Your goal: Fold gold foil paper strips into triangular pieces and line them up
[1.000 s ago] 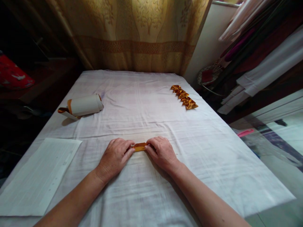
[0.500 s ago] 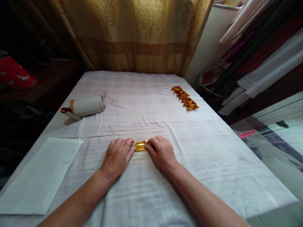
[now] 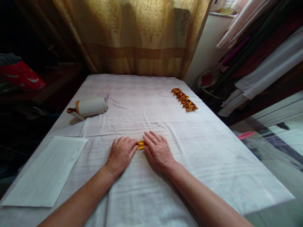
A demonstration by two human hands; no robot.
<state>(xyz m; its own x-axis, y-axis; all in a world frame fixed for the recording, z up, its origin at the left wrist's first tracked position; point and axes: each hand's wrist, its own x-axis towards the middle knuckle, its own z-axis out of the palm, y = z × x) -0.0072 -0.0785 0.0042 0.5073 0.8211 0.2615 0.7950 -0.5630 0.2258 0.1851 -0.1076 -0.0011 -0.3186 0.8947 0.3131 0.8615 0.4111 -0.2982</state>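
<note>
A small strip of folded gold foil paper [image 3: 141, 145] lies near the front middle of the cloth, between my two hands. My left hand [image 3: 121, 154] is closed, its thumb and forefinger pinching the strip's left end. Over the right end lies my right hand [image 3: 158, 151], its fingers fairly straight and the thumb below them, gripping the foil. Both ends of the strip are hidden by my fingers; only the shiny middle shows. Toward the back right, several folded gold foil pieces [image 3: 184, 99] are lined up in a slanting row.
A pale roll with gold edging [image 3: 91, 106] lies at the left, one end curling loose. Nearer sits a printed white sheet [image 3: 47, 173]. The white cloth [image 3: 132, 107] covers the table. Behind hangs a gold curtain [image 3: 142, 53]; clothes [image 3: 265, 72] hang at the right.
My right hand has straightened its fingers and moved over more of the foil's right end. Less of the foil shows now, and its visible part looks narrower. The view has shifted slightly.
</note>
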